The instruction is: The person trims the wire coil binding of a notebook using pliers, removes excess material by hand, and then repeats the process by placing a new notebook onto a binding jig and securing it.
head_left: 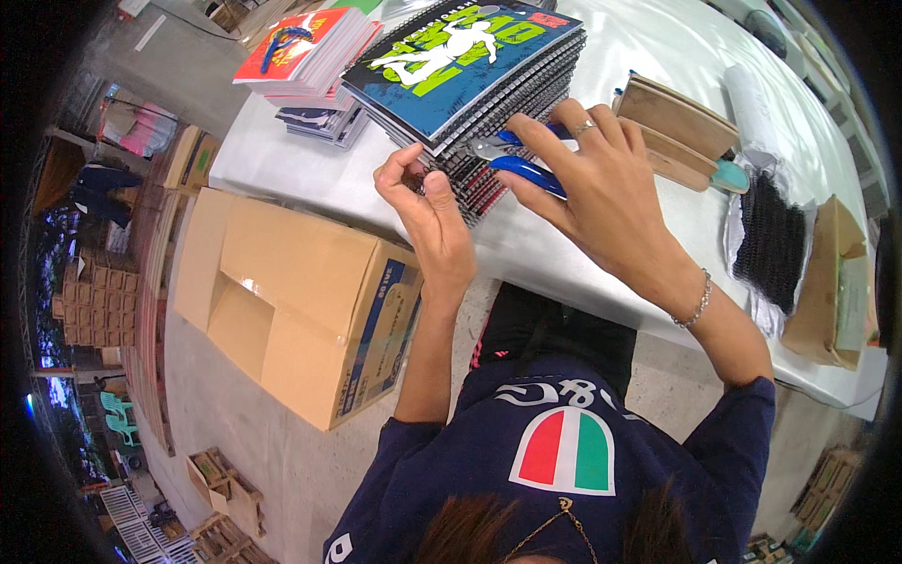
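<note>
Well, from my seat I see the near edge of the white bench (258, 160) curving across the view, with the stack of spiral notebooks (451, 85) close to it, left of the middle. For moving, I have a pale stretch of bench between the stack and the coil bundle (770, 235), a smaller patch from the red booklets (291, 56) out to the left corner, and a strip along the near edge under the right forearm.

My right hand (611, 179) has its grip wrapped round the blue-handled pliers (531, 179), handles spread, nose at the coils by the stack's near corner — I cannot tell whether it bites the wire. My left hand (432, 221) is at that same corner, thumb and forefinger apart; whether its grip pinches anything, I cannot tell.

Counting up: one pair of pliers, one tall notebook stack — layers too tight to number — and one pile of red booklets on dark booklets (324, 129). Rightward lie two brown slabs (681, 117), one coil bundle, and one cardboard tray (827, 301) at the near right corner. One large carton (301, 282) stands just off the near edge, leftward.
</note>
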A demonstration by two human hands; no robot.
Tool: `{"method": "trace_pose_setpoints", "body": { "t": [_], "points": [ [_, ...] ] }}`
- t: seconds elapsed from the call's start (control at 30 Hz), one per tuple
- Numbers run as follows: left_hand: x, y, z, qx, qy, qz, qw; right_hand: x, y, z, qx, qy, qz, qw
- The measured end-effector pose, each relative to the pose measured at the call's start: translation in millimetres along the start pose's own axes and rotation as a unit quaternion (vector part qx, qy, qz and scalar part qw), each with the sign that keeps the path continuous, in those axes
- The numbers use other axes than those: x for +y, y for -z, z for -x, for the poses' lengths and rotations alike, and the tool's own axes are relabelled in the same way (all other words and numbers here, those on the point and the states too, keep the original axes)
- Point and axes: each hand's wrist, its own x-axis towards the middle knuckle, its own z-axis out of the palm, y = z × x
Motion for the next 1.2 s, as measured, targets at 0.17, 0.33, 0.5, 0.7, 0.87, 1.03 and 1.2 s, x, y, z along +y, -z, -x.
{"method": "trace_pose_setpoints", "body": {
  "t": [0.17,0.33,0.5,0.7,0.87,1.03,1.2],
  "points": [
    [-5,1,4,-0.002,0.018,-0.003,1.0,1,4,0,-0.01,0.0,-0.012,1.0],
    [-7,1,3,0.0,0.013,-0.01,1.0,0,0,-1,-0.016,0.012,-0.013,1.0],
    [-9,2,4,-0.009,0.008,-0.026,1.0,0,-1,-2,-0.017,0.019,-0.018,1.0],
    [-13,-1,2,0.008,-0.024,-0.043,0.999,3,-6,-4,-0.059,0.015,-0.017,0.998],
    [-11,0,4,0.041,0.012,-0.009,0.999,-2,-4,3,-0.077,-0.046,-0.095,0.991],
    [-6,-10,3,0.085,0.04,0.077,0.993,2,-9,5,-0.002,0.018,-0.032,0.999],
    [-6,-4,6,0.039,0.045,0.04,0.997,1,-18,5,0.001,0.027,-0.032,0.999]
  ]
}}
